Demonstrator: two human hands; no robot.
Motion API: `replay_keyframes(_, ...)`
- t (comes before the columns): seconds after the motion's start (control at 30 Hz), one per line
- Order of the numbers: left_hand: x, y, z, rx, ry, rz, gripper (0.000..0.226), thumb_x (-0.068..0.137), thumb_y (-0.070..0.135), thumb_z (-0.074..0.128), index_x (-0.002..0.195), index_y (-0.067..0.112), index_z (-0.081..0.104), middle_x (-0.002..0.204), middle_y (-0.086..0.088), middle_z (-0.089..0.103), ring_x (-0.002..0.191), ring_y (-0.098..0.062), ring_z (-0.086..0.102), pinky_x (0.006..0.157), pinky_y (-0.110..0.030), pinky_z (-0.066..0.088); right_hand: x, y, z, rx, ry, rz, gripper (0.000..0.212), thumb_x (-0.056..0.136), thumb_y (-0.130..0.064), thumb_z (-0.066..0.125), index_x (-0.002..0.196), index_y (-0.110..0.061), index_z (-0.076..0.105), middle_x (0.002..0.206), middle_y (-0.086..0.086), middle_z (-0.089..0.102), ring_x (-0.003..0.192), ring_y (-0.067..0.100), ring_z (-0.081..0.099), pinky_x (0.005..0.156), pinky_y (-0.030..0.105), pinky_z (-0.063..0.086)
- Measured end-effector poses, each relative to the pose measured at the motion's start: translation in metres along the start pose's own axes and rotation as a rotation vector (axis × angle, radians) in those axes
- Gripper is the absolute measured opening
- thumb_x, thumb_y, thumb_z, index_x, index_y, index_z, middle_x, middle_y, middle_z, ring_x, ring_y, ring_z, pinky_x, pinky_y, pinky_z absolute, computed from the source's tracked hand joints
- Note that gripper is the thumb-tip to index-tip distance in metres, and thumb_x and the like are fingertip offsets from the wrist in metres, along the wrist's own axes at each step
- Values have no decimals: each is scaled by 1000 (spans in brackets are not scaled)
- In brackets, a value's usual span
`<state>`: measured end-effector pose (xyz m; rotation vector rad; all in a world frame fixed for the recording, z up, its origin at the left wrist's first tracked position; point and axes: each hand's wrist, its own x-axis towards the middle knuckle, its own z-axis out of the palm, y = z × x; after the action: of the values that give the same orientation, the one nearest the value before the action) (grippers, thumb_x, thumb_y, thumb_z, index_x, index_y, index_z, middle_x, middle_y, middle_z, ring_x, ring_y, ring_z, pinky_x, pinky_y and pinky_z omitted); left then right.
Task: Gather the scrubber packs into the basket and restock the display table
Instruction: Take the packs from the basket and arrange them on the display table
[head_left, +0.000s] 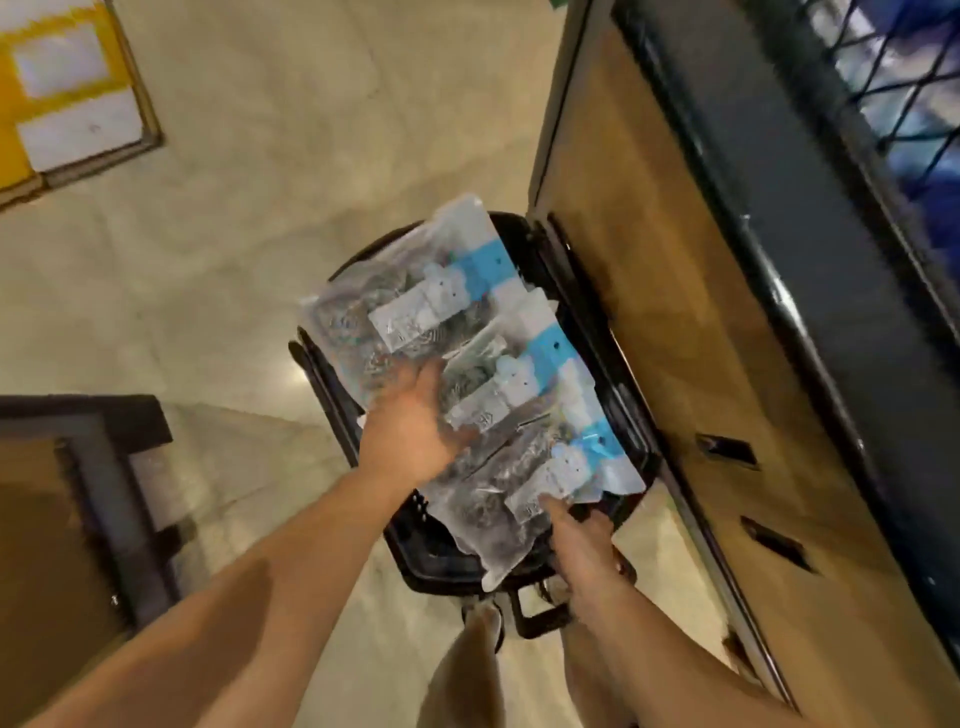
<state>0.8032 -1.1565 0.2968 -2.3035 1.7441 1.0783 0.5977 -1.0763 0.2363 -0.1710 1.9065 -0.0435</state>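
Note:
Three clear plastic scrubber packs with blue and white header cards lie in an overlapping row across the top of a black basket on the floor. My left hand grips the packs from the left side, fingers under the middle one. The nearest pack has my right hand against its near end, at the basket's near rim; its grip is blurred. Steel-wool scrubbers show through the plastic.
A wooden display unit with a dark frame stands right against the basket. A wire mesh rack rises at top right. Another dark-framed table is at left, a cardboard box at top left. Beige floor lies between.

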Motion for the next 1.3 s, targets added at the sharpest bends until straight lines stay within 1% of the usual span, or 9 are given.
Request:
replay_keyframes(0.07,12,2,16,47,-14,-3,87,77,48,76,147,15,37,140,-10,46,129,-30,44,103,-42,40,23,10,9,49,-8,56,112,45,-75,73,135,-20,35,106,2,52,87,23,55,68,32,47)
replay_keyframes(0.17,25,3,27,120,-22,-34,88,78,47,76,148,20,31,141,-7,44,132,-29,41,108,-47,37,42,15,19,104,64,103,116,32,-80,76,122,-25,27,113,7,58,101,32,61,90,49,53)
replay_keyframes(0.33,36,4,27,183,-13,-72,85,78,43,78,146,19,32,140,-6,45,131,-31,38,108,-52,34,31,10,19,147,98,93,104,69,-51,82,145,-20,17,112,8,45,103,30,46,89,42,42)
replay_keyframes(0.47,40,6,21,205,-54,-90,73,79,42,78,137,16,42,132,-9,50,125,-32,42,103,-50,37,33,13,21,194,165,49,99,67,-46,86,139,-25,21,116,13,55,105,36,54,95,48,47)
replay_keyframes(0.6,34,8,13,83,-84,-88,67,82,36,77,135,21,40,126,-7,50,110,-32,57,84,-42,50,17,13,18,319,20,-28,108,49,-57,91,137,-16,46,119,4,67,105,27,66,96,47,53)
replay_keyframes(0.77,15,-2,-5,-77,3,-84,66,81,38,77,135,28,41,103,0,66,92,-28,66,71,-39,55,-11,6,7,354,55,-92,88,75,-39,83,147,-22,37,137,5,57,119,30,60,103,47,48)
replay_keyframes(0.9,-17,-3,-38,-233,74,-151,60,78,36,80,125,25,45,87,8,62,86,-25,64,75,-39,54,-47,4,-3,401,49,-198,112,43,-62,81,142,-32,40,140,3,57,119,30,61,101,52,50)
replay_keyframes(1.07,-76,5,-103,-484,180,-153,53,71,23,86,108,25,48,86,14,63,82,-22,67,76,-39,54,-141,-23,-37,384,-38,-356,89,77,-39,81,150,-26,32,141,-5,51,128,29,53,107,48,44)
replay_keyframes(1.3,-159,66,-241,-744,332,1,58,73,10,87,117,10,49,97,-4,69,80,-22,70,70,-37,58,-296,-79,-97,337,-135,-774,55,85,-26,77,132,-21,50,121,-4,68,100,11,68,76,28,55)
